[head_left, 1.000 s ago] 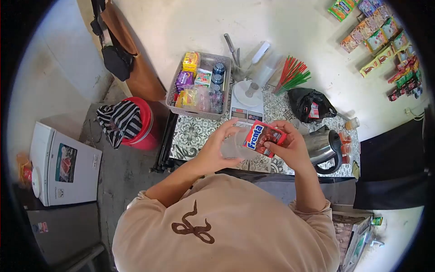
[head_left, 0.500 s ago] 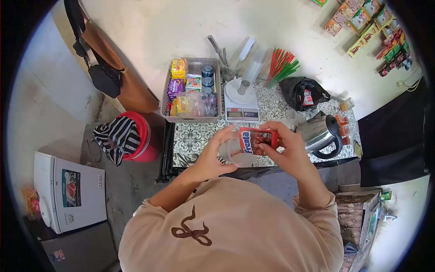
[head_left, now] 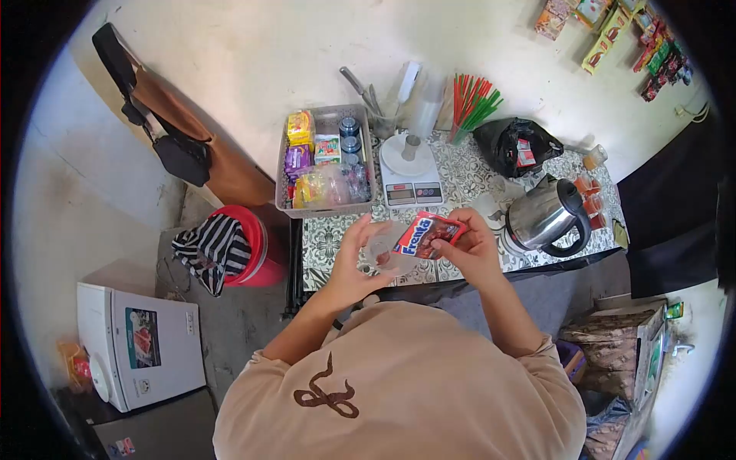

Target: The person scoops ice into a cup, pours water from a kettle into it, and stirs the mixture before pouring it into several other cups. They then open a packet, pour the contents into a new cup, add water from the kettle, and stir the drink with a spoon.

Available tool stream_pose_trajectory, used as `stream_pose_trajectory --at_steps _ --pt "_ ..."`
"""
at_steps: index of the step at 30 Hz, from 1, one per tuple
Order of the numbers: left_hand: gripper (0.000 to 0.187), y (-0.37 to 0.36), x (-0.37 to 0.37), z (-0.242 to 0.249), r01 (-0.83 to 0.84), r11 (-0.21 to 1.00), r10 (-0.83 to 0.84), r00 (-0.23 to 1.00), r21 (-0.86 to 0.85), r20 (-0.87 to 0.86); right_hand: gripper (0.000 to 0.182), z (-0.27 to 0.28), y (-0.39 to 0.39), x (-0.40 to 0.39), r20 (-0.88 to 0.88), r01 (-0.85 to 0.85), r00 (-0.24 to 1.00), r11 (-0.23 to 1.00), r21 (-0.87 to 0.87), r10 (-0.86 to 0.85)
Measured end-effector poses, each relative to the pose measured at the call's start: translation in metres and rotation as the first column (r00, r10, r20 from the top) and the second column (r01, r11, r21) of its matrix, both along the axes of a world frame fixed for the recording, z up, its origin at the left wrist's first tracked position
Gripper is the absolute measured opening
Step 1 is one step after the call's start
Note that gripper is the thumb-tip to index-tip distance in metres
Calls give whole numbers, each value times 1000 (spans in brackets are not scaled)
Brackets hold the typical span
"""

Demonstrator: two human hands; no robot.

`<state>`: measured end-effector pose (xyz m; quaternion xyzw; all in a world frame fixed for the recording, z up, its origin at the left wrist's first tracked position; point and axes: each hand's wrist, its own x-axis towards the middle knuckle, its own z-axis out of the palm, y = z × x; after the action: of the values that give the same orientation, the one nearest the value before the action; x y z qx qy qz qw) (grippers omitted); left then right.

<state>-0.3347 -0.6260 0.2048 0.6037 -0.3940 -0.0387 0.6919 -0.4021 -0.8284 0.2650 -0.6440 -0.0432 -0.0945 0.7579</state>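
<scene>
— What's in the grip?
— A red sachet (head_left: 426, 234), pinched shut in the right hand (head_left: 468, 249) and tilted over a clear plastic cup (head_left: 386, 249), which the left hand (head_left: 354, 257) clamps from its other side.
— And around them?
— Just beyond, on the patterned tabletop (head_left: 330, 230), a scale (head_left: 410, 172) (kettle (head_left: 546, 215) right of the sachet, basket (head_left: 326, 161) beyond the cup).
</scene>
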Motion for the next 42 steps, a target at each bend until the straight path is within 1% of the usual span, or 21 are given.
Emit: stream_pose_trajectory --at_steps 1,4,9,12,15,17,19,20,22,23,26,27,30,31,32,34,35,38,39,42 --pt "100 0 1 -3 -21 1000 21 1000 2 23 30 -8 -1 2 8 3 1000 999 51 -3" --pt "99 -1 1 -8 -75 996 77 996 -42 38 28 -27 -4 6 -28 7 1000 993 116 -4" --pt "99 2 6 -16 -152 988 146 982 40 122 22 -48 -7 9 -109 0 994 995 98 10" --pt "97 6 7 -16 -207 973 190 969 102 161 23 -52 -8 13 -111 5 994 992 126 9" --pt "95 8 8 -13 -262 950 225 951 172 210 23 -55 -17 18 -64 -16 998 991 134 25" --pt "93 11 9 -14 -294 925 236 941 239 243 22 -53 -23 21 -50 12 999 996 85 -7" --pt "90 12 8 -18 -274 933 236 955 232 178 19 -49 -26 25 -29 27 999 998 54 -26" --pt "88 12 7 -19 -265 937 235 961 228 148 19 -51 -29 27 -32 61 997 995 -80 -63" --pt "89 12 6 -20 -244 949 231 969 198 85 18 -73 -42 37 -15 133 989 933 -335 -146" --pt "89 13 5 -20 -230 955 223 973 186 56 17 -89 -48 46 -19 79 996 955 -286 -88" --pt "90 15 2 -16 -293 927 269 954 235 129 19 -137 -61 71 -12 97 994 948 -303 -106" --pt "91 14 1 -14 -271 942 252 961 200 114 20 -161 -65 85 43 144 990 950 -278 -138" --pt "91 14 -2 -14 -264 947 243 961 181 133 27 -181 -65 102 70 300 947 784 -544 -314" --pt "91 14 -4 -15 -276 941 256 959 195 119 33 -188 -62 110 121 363 927 778 -513 -354" --pt "92 15 -5 -17 -278 940 257 958 197 125 33 -196 -62 113 115 398 908 741 -541 -404" --pt "95 18 -7 -20 -281 936 257 957 210 133 32 -193 -55 114 95 454 859 665 -593 -503" --pt "96 19 -8 -21 -329 910 286 939 253 191 36 -192 -54 114 -29 411 832 651 -638 -554" --pt "96 19 -11 -26 -329 907 293 941 263 167 45 -180 -46 106 77 421 745 378 -825 -662" --pt "96 18 -13 -23 -334 901 297 940 278 167 56 -175 -45 102 22 387 743 402 -830 -669" --pt "95 14 -12 -29 -316 911 286 947 264 147 59 -168 -45 96 139 538 689 374 -755 -711"
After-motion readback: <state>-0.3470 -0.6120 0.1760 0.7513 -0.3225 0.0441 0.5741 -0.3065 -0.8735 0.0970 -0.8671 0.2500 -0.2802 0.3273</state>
